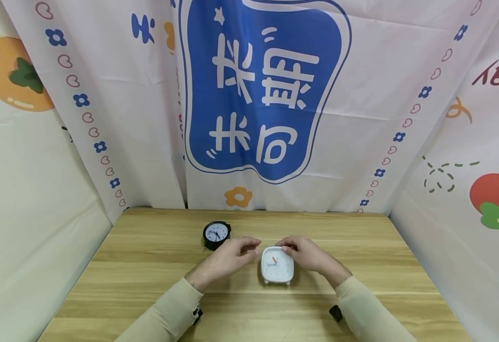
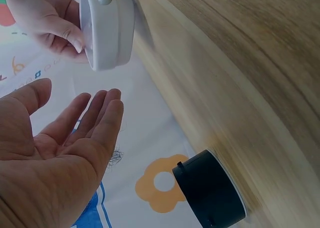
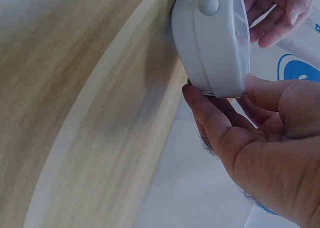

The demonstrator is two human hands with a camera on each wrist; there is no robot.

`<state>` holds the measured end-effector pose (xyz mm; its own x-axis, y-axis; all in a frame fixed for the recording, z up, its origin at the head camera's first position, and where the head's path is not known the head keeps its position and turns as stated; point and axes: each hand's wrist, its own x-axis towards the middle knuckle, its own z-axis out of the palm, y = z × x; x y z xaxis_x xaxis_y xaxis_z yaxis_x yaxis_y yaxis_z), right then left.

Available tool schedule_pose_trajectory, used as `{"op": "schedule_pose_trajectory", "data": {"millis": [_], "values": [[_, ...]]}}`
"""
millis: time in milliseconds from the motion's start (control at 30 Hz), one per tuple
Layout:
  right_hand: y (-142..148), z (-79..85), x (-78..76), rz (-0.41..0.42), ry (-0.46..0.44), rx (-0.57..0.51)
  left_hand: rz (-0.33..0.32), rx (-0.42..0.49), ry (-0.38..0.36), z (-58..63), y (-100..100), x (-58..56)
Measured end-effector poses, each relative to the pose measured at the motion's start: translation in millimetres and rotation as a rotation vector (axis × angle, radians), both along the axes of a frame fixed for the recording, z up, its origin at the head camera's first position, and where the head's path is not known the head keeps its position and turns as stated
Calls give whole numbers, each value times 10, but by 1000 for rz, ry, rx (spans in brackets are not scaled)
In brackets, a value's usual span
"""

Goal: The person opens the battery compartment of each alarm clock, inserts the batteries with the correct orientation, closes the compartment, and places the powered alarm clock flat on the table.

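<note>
A white square alarm clock [image 1: 277,266] with rounded corners and small feet stands near the middle of the table, its dial facing the head camera. My right hand [image 1: 309,255] pinches its upper right corner, thumb on the front and fingers behind, as the right wrist view shows on the white clock [image 3: 212,48]. To the left of the clock, my left hand [image 1: 234,256] is held with fingers loosely extended, a small gap from the clock. In the left wrist view that left hand [image 2: 65,143] holds nothing. Behind it sits a round black alarm clock [image 1: 217,234] with a white dial.
The wooden table [image 1: 146,266] ends at a hanging printed curtain [image 1: 360,142] at the back. More printed cloth [image 1: 31,190] hangs along the left side, and a similar sheet hangs on the right. Dark wrist straps show under both sleeves.
</note>
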<state>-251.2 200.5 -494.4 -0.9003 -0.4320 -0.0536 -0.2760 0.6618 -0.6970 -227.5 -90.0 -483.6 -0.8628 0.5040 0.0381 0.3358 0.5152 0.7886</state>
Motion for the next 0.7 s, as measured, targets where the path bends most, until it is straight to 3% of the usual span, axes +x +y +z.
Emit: {"op": "schedule_pose_trajectory", "data": {"millis": [467,700], "values": [[32,8,-60,28,-104,-13,22,-63,15,-18,-85,-22],[80,40,-65,0,-46,-18,84,-115,94,21,-206,-56]]}}
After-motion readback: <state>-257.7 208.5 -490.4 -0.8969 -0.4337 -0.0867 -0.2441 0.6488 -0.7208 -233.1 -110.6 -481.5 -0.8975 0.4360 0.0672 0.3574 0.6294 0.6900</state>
